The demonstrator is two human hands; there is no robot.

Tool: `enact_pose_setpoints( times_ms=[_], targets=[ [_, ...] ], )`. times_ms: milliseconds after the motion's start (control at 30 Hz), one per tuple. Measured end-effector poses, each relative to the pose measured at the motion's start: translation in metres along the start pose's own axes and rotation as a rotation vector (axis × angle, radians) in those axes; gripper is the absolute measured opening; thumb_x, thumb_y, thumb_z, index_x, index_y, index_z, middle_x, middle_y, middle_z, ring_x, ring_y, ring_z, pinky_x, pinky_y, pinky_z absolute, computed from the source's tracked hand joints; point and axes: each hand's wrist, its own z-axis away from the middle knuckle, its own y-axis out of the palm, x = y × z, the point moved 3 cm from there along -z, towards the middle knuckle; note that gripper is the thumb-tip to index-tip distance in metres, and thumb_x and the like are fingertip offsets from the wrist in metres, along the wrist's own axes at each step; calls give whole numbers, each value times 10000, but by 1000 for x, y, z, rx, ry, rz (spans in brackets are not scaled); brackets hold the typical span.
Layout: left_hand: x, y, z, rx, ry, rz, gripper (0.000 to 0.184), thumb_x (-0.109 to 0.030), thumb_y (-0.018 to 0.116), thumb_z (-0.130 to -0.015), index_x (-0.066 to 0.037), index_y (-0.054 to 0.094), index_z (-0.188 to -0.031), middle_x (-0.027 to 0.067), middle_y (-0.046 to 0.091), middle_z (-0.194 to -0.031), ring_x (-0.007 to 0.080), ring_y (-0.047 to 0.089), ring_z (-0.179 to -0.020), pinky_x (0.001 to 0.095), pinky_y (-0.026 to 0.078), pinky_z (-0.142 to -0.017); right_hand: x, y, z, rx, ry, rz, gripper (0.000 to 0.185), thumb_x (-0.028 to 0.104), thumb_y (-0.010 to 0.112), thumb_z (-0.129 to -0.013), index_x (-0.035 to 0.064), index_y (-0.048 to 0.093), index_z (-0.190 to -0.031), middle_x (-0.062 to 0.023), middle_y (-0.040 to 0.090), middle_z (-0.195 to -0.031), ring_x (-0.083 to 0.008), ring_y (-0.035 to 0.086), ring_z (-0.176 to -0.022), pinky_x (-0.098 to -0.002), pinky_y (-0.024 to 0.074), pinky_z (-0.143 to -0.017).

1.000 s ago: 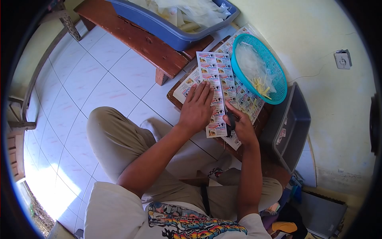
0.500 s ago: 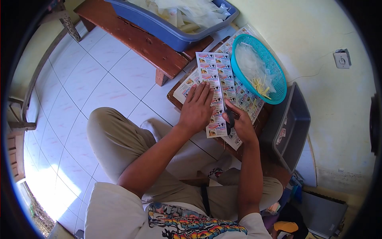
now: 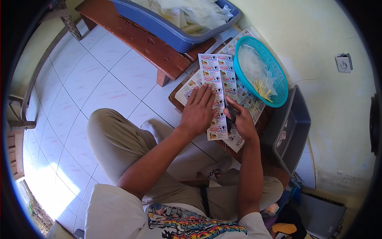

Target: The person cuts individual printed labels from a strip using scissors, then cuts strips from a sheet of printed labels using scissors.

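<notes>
Spread flat, my left hand (image 3: 197,109) presses on a sheet of printed labels (image 3: 211,71) with its fingers stretched out. My right hand (image 3: 242,119) is wrapped round the black handles of a pair of scissors (image 3: 231,115) at the sheet's right side. A long slit runs up between two columns of labels from the scissors; the blades are mostly hidden. More printed sheets (image 3: 187,89) lie beneath on a low wooden table (image 3: 175,99). Just right of the sheet stands a turquoise basket (image 3: 283,79) with clear plastic bags and yellow strips in it.
A blue tub (image 3: 175,38) of plastic bags rests on a red-brown bench (image 3: 131,34) at the top. An empty-looking grey bin (image 3: 296,123) stands right of the table, beside the wall with a socket (image 3: 343,63). My bent legs are below the table.
The table, sheet and basket appear slightly lower in view, as the camera has shifted a little. Both hands keep nearly the same places on the sheet and scissors.
</notes>
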Motion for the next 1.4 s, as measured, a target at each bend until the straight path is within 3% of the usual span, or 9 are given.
enact_pose_setpoints(
  times_ms=[800, 1400],
  targets=[
    [1, -1, 0, -8, 6, 9, 642, -298, 692, -959, 34, 532, -1484, 213, 474, -1591, 342, 383, -1535, 511, 246, -1288, 0, 4, -4, -3, -6, -15, 675, 217, 809, -969, 103, 533, -1573, 79, 673, -920, 2, 471, -657, -212, 364, -541],
    [0, -1, -1, -6, 9, 7, 635, -315, 682, -968, 40, 540, -1475, 218, 474, -1592, 346, 379, -1536, 515, 226, -1296, 0, 1, -6, 16, -14, 6, 703, 189, 822, -956, 97, 517, -1582, 73, 669, -920, 5, 479, -679, -214, 374, -550]
  ],
)
